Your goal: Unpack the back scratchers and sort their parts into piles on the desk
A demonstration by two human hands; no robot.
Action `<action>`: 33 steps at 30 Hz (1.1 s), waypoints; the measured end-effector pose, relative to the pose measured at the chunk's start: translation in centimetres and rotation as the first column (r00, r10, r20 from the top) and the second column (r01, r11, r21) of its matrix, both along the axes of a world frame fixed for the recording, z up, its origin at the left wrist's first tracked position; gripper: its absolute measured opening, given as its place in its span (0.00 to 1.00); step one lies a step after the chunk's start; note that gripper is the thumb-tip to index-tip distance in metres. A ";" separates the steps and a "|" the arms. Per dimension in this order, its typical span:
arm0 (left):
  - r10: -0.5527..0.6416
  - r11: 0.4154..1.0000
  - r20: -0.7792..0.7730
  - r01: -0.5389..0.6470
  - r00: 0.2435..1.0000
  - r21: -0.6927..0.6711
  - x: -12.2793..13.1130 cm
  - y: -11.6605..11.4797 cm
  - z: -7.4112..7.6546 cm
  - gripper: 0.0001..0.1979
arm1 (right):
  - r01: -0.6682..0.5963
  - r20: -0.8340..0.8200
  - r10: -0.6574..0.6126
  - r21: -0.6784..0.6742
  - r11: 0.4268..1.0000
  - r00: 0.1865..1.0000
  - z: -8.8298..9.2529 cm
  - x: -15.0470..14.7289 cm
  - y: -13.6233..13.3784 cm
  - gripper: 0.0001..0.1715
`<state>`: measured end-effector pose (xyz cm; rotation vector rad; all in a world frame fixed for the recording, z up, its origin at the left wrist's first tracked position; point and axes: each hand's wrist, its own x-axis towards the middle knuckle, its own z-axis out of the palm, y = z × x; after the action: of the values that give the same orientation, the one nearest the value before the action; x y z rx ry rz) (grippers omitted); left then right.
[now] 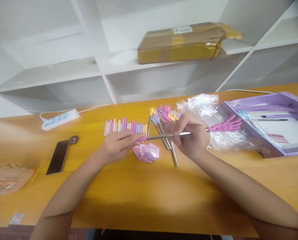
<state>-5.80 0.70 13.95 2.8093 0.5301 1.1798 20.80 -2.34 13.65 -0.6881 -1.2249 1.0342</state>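
Held level above the table is a back scratcher with a metal rod and a pink hand-shaped head at its right end. My right hand grips the rod near that head. My left hand is closed around the pink handle sleeve at the other end, covering most of it. Behind my left hand lies a row of pastel handle sleeves. More back scratchers with yellow, pink, purple and blue heads lie behind my right hand. Below the rod sits a small pile of printed cards.
Clear plastic bags lie at the back right, beside a purple box with papers inside. A phone and a power strip are on the left. A taped parcel rests on the shelf.
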 end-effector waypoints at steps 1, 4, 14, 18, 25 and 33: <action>0.030 0.999 0.010 -0.030 1.000 0.014 0.1 0.1 1.4 0.19 | 0.037 0.010 -0.037 0.006 0.999 0.999 1.3 -0.2 0.3 0.26; 0.107 0.994 0.009 -0.107 0.994 0.024 0.2 0.2 5.1 0.13 | 0.067 0.027 -0.068 0.034 0.997 0.997 3.9 -0.4 1.2 0.23; 0.163 0.947 -0.046 -0.170 0.985 -0.272 -1.0 0.8 7.1 0.15 | -0.271 0.009 0.275 -0.157 0.950 0.961 5.3 1.2 3.7 0.15; 0.223 0.929 0.016 -0.207 0.975 -0.308 -2.5 1.8 7.1 0.13 | -0.156 0.062 0.163 -0.113 0.981 0.985 5.7 3.5 4.4 0.21; 0.319 0.861 0.027 -0.278 0.947 -0.427 -5.4 2.0 8.0 0.11 | 0.133 0.326 -0.305 0.458 0.879 0.895 4.9 6.8 5.6 0.18; 0.287 0.894 0.106 -0.226 0.952 -0.387 -4.7 1.4 8.4 0.05 | 0.103 0.568 -0.789 0.792 0.602 0.235 4.4 8.3 4.9 0.19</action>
<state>-10.53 2.15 22.34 2.3536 1.0187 1.1830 29.09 2.56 18.08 -1.0576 -1.9656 -0.5226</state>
